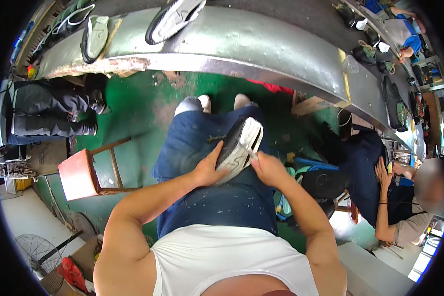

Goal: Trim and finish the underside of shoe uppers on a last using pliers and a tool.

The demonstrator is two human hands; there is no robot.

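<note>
Ahead of the held shoe stands a bench; leftward, a stool.

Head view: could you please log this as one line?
left hand: holds black-soled grey-white shoe; right hand: holds slim pale tool at shoe; beneath: dark-blue cloth

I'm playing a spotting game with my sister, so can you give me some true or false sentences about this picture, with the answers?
1. The left hand is on the shoe. True.
2. The right hand is far from the shoe. False: it is close beside it, pinching a slim object too blurred to name.
3. The floor is green. True.
4. The person's top is red. False: it is white.
5. A fan shows at the lower left. True.
</note>
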